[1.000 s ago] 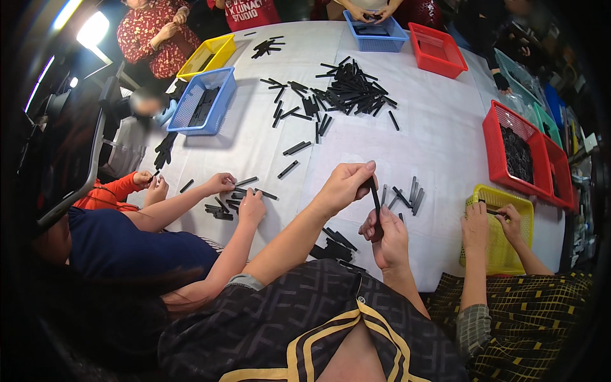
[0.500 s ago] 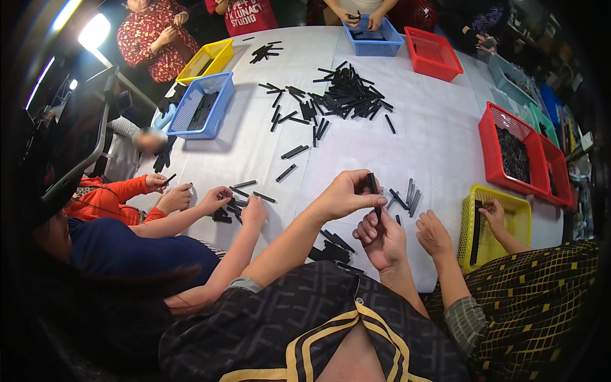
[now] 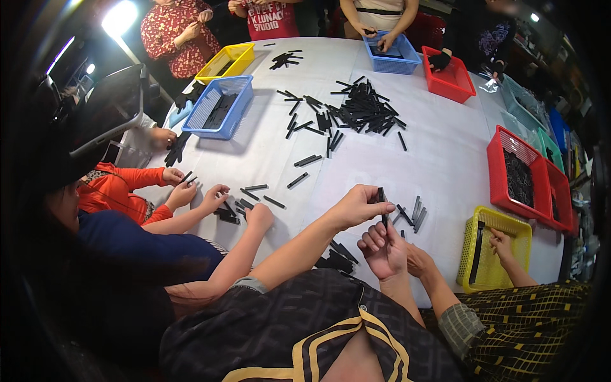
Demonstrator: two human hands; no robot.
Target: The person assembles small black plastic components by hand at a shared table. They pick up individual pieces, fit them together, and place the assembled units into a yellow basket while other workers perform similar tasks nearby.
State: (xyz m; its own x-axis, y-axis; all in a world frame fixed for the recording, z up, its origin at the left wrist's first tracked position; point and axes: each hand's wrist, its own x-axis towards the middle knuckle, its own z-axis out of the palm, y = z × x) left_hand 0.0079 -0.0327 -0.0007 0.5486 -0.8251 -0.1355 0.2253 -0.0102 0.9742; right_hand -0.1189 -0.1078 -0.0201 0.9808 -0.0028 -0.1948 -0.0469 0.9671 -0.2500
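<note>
My left hand (image 3: 358, 207) pinches a slim black strip (image 3: 382, 202) between thumb and fingers, holding it upright over the near part of the table. Just below, my right hand (image 3: 384, 252) is closed with curled fingers, and its thumb and fingertips grip the strip's lower end. Beneath my left forearm lies a small heap of black strips (image 3: 340, 256), partly hidden by my arm and shirt. Several loose dark strips (image 3: 417, 213) rest just beyond my right hand.
A large pile of black strips (image 3: 369, 108) covers the table's middle. Baskets stand around the rim: blue (image 3: 240, 114), yellow (image 3: 520, 254) and red (image 3: 496, 172). Co-workers sit close on both sides; a neighbour's hand (image 3: 418, 261) is right behind my right wrist.
The whole view has shifted, so the table sits lower and further right. My hands keep hold of the strip. The right-hand neighbour's hand has come closer to my wrist.
</note>
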